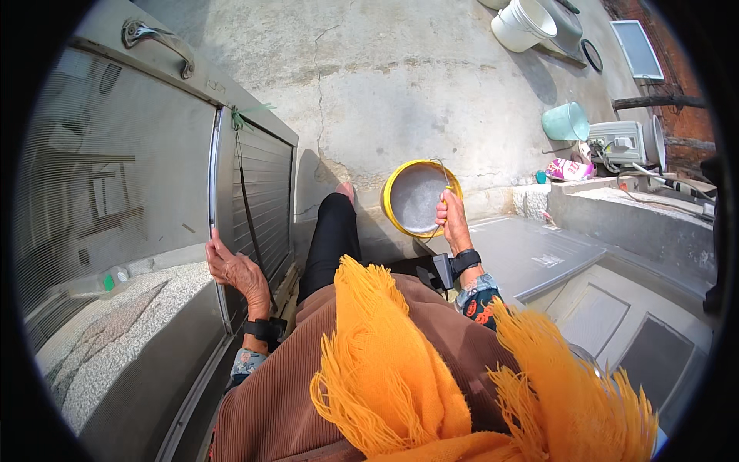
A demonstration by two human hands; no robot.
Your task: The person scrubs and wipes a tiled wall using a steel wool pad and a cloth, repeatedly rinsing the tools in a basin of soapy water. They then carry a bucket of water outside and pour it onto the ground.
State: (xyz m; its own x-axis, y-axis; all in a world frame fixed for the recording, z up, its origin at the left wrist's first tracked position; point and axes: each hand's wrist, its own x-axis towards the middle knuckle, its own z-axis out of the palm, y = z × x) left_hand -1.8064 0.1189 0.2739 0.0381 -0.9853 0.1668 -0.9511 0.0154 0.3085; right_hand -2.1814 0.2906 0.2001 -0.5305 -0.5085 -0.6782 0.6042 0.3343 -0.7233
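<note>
My right hand [453, 216] is closed around the wire handle of a yellow-rimmed bucket [390, 203], which hangs or stands in front of me. Greyish liquid with a foamy-looking surface [417, 196] fills much of it. At the left, my left hand [235, 267] rests its fingers against the metal edge of a screen door [215, 173]; whether it grips the edge or only touches it cannot be told. A metal pull handle [159, 43] is fixed on the door frame above. A dark strap [247, 213] hangs beside the louvred panel [262, 190].
Cracked concrete ground [375, 104] lies ahead, with a low ledge [635, 216] at the right. White bucket [522, 26], pale green bucket [566, 121], pink-and-white bag [570, 169] and electrical unit [618, 141] are at the right. A grey panel [531, 248] lies near my right side.
</note>
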